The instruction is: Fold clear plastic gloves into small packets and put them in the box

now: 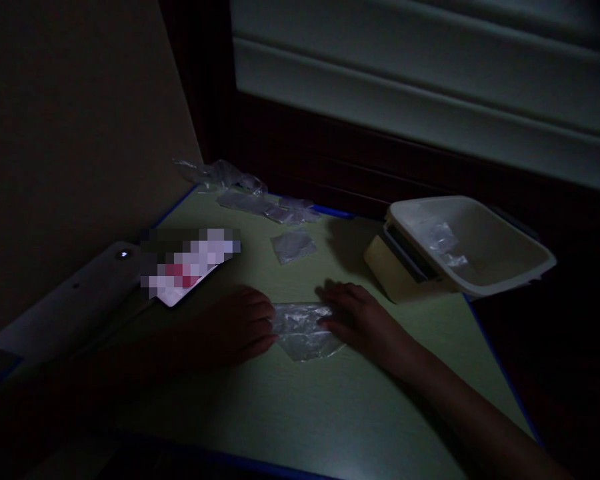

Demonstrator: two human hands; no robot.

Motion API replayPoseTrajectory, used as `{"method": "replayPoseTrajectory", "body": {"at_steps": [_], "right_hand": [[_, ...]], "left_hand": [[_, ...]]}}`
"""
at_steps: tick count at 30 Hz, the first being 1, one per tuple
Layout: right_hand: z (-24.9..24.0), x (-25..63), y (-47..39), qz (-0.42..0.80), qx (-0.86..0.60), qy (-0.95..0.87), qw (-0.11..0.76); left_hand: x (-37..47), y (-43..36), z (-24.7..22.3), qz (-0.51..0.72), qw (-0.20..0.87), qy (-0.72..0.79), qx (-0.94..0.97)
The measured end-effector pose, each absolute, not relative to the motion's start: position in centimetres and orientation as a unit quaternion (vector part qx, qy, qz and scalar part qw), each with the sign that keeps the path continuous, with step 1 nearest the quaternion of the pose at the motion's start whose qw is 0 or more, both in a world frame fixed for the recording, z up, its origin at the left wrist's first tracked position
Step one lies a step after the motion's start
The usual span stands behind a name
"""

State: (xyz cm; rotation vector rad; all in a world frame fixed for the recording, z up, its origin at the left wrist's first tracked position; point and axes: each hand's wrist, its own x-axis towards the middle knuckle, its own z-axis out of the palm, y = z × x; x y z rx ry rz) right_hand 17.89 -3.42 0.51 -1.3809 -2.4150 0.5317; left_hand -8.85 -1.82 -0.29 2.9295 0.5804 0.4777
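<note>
**Currently handling: one clear bag (303,337)**

One clear bag is lying near the middle of one bench (330,413), between two hands. The left hand (250,323) is touching the left edge with bent fingers; its thumb is not showing, so whether it is gripping cannot be told. The right hand (353,317) is gripping the right end between thumb and fingers.

One flat packet (293,245) is lying just beyond, apart. Several plastic bags (240,200) are overlapping along the far edge, preventing an exact count. One tub (510,267) is standing at the right edge, containing at least two film pieces (441,237). One pixelated item (190,270) and one long white object (75,293) are occupying the left side.
</note>
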Motion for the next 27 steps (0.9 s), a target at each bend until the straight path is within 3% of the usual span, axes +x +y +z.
{"method": "replayPoseTrajectory", "body": {"at_steps": [9, 16, 21, 27], "right_hand": [[0.7, 17.6, -3.6, 0.308, -0.532, -0.776, 0.143], [1.0, 17.1, -4.1, 0.425, -0.505, -0.717, 0.223], [0.2, 16.9, -4.4, 0.418, -0.498, -0.709, 0.275], [-0.3, 16.8, -4.4, 0.400, -0.475, -0.733, 0.277]], "left_hand": [[-8.5, -1.7, -1.3, 0.228, 0.127, 0.339, 0.904], [-8.6, -1.8, -2.2, 0.277, 0.140, 0.345, 0.886], [-8.6, -1.5, -2.9, 0.266, 0.201, 0.328, 0.884], [-8.5, -1.3, -2.8, 0.260, 0.206, 0.335, 0.882]]}}
